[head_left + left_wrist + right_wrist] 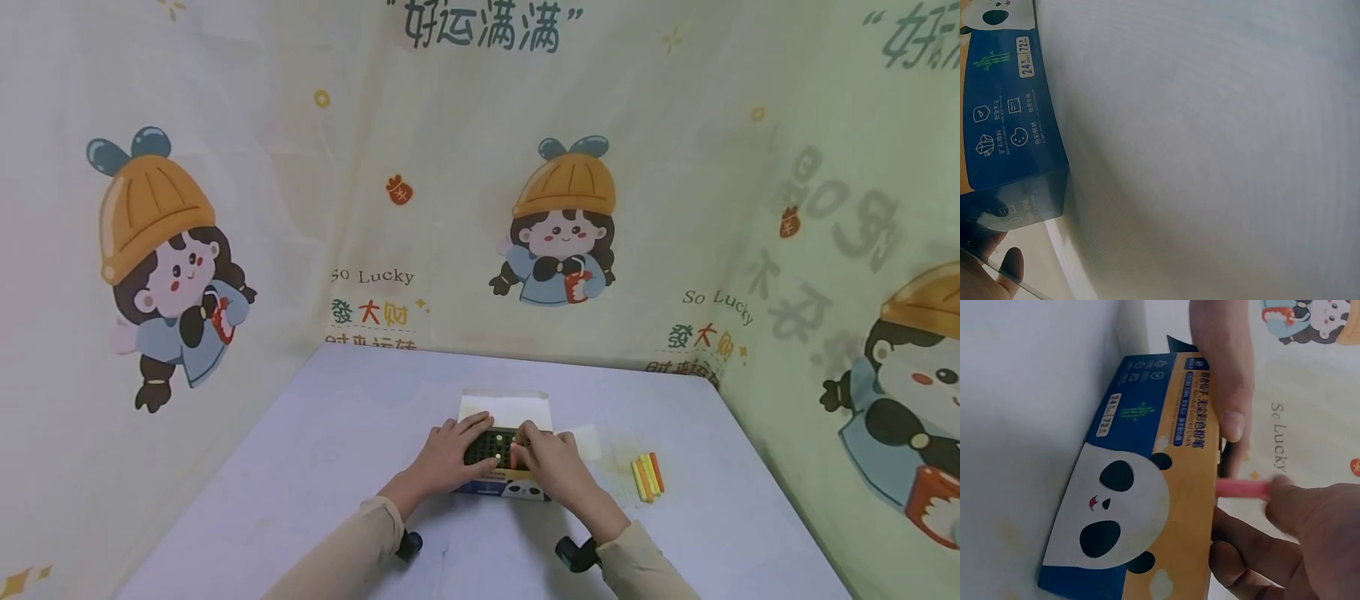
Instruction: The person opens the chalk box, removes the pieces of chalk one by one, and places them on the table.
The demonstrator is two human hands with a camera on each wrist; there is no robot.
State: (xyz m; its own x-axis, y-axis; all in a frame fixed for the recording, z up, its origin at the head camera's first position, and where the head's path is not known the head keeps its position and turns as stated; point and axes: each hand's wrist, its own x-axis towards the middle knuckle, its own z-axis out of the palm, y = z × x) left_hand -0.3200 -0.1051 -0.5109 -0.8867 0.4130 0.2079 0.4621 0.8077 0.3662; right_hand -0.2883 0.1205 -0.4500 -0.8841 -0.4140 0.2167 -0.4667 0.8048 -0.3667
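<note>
A chalk box [491,483] with a panda on its front stands with its lid raised on the table. Inside lies a dark holed insert [477,450] with a few pale chalk tips showing. My left hand [444,456] holds the box at its left end, thumb along the near edge, fingers over the far side. Between thumb and finger, my right hand [553,467] pinches a pink chalk stick [1242,488], one end of it at the box's open top. Other right-hand fingers lie against the box edge in the right wrist view.
Several yellow, orange and red chalk sticks [647,477] lie together on the table [360,417] to the right. The white inside of the open lid [506,408] leans back behind the box. Printed cloth [450,250] hangs along the back and sides.
</note>
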